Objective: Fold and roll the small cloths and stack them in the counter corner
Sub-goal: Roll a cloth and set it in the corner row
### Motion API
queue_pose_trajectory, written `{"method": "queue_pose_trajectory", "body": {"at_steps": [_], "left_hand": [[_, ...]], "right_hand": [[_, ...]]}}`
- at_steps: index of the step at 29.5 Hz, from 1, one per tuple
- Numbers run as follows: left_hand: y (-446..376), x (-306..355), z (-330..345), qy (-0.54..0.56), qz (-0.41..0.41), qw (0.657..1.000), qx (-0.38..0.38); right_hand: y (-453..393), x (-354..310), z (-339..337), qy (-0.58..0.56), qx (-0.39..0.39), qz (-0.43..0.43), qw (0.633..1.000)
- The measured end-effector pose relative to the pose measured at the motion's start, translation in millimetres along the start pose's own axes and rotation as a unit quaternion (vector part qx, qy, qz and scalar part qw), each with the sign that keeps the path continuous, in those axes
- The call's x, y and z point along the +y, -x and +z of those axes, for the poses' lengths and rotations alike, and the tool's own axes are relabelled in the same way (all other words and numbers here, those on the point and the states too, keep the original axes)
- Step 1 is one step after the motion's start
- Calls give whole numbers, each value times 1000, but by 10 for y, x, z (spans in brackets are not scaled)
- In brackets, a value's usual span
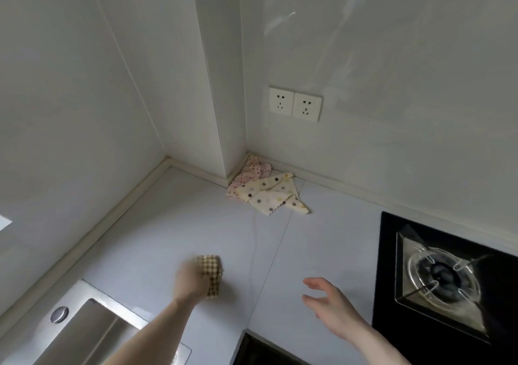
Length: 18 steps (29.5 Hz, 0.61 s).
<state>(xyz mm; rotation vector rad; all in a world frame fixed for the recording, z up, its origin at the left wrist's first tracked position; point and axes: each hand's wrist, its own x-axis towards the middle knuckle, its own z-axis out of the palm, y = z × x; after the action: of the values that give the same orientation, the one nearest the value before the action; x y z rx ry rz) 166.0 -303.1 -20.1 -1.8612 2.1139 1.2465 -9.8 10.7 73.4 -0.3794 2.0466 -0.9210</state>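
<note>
Checked cloth (210,275), rolled up, is gripped in the left hand (190,280) above the desk (140,224). Right hand (329,304) is held loose, gripping nothing. Next, it should be carried forward to the dotted cloths (269,193) far ahead in the corner.

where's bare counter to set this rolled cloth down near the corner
Bare grey counter lies between the steel sink and the dotted cloths; more runs from those cloths toward the black gas hob. The corner itself is crowded.
</note>
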Motion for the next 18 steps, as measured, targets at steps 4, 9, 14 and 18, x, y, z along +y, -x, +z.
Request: {"method": "queue_pose_trajectory", "body": {"at_steps": [4, 9, 14, 18], "left_hand": [[40, 122, 45, 68, -22, 996, -48], [134, 195, 211, 99, -30, 982, -159], [223, 213, 335, 141, -4, 962, -233], [413, 311, 283, 209, 11, 937, -279]], "right_hand": [[2, -99, 69, -15, 13, 3, 1000], [-9, -15, 195, -42, 29, 22, 998], [2, 132, 300, -62, 32, 45, 997], [-38, 181, 339, -71, 37, 57, 995]]}}
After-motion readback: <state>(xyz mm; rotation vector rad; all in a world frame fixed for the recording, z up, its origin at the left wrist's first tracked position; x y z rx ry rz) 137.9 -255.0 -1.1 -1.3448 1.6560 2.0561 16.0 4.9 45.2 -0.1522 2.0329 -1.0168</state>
